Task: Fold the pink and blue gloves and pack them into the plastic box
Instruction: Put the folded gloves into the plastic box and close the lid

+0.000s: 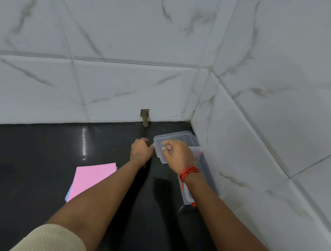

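Observation:
A clear plastic box lies on the black counter in the right corner, against the tiled wall. Its clear lid is raised off the far end of the box. My right hand, with a red thread at the wrist, grips the lid from above. My left hand is curled at the lid's left edge and touches it. A flat pink glove lies to the left on the counter, with a blue glove showing only as a thin edge beneath it. My left forearm covers the pink glove's right corner.
The black glossy counter runs left from the corner. White marble-pattern tiled walls close it off behind and on the right. A small notch is cut in the back wall's base.

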